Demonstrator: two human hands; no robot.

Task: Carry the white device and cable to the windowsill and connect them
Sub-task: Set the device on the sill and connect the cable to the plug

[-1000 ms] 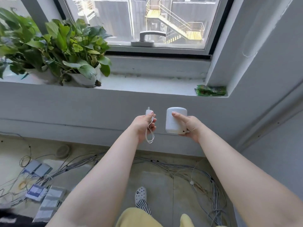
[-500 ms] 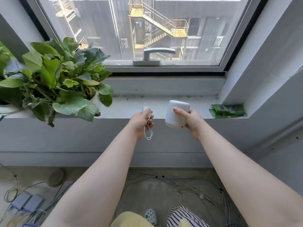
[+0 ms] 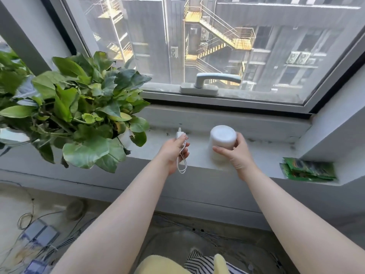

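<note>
— What's the biggest thing there?
— The window (image 3: pixel 217 46), its handle (image 3: pixel 209 82) at the bottom rail, then the windowsill (image 3: pixel 266 155) below it. A leafy plant (image 3: pixel 79 111) fills the sill's left end; green packets (image 3: pixel 308 169) lie at the right end.
— And the device?
— The white device (image 3: pixel 222 143) stands upright mid-sill, the right hand (image 3: pixel 237 155) wrapped around its near right side.
— The cable?
— The left hand (image 3: pixel 173 151) is clenched around the white cable (image 3: pixel 182 155), just left of the device, plug pointing away, a loop dangling below.
</note>
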